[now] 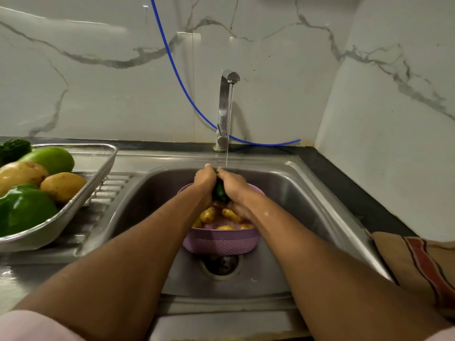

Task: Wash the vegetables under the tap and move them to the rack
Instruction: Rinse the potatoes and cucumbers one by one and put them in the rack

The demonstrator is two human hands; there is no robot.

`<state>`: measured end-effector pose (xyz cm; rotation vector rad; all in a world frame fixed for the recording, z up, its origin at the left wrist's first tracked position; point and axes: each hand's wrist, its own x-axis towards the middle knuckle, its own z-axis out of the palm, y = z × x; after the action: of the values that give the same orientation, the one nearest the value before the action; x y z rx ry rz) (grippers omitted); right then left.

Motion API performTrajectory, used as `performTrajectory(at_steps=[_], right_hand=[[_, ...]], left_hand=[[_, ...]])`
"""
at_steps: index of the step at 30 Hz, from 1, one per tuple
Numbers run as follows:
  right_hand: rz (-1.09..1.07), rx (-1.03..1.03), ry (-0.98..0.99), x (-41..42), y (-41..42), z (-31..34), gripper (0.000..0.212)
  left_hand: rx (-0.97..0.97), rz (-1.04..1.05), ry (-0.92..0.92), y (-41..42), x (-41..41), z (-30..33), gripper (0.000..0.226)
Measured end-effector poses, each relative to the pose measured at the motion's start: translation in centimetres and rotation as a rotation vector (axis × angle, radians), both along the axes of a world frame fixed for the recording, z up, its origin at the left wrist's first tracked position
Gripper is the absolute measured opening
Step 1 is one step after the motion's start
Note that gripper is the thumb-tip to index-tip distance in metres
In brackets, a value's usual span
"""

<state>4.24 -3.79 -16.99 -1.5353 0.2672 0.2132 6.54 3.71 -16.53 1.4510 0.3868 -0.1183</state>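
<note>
Left hand (205, 179): grips the dark green vegetable (219, 191) from its left side.
Right hand (234, 190): clasps the same vegetable, under the tap's (225, 109) thin stream.
Purple colander (221, 238): just below both hands, in the sink (307, 193); about five small yellow potatoes (206, 215).
Wire rack (98, 178): well left of the hands; two potatoes (62, 187), four green vegetables.

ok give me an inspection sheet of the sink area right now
surface: steel sink, thin stream running from chrome tap
job's things: dark green vegetable under the stream; purple plastic colander of small yellow pieces; wire mesh rack holding potatoes and green produce
clutter: striped brown cloth at right
hands: left hand and right hand both grip the vegetable
cables: blue hose across wall
surroundings: marble-look tiles
</note>
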Motion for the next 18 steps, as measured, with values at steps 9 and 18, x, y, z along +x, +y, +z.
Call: performTrajectory(at_steps=[9,18], right_hand=[[-0.095,0.118,-0.008,0.5,-1.4,0.8,0.044],[-0.049,-0.154,-0.101,0.5,0.6,-0.1,0.045]], left_hand=[[-0.273,-0.036,-0.05,-0.5,-1.5,0.8,0.039],[0.008,0.085,-0.049,-0.4,0.1,-0.5,0.036]])
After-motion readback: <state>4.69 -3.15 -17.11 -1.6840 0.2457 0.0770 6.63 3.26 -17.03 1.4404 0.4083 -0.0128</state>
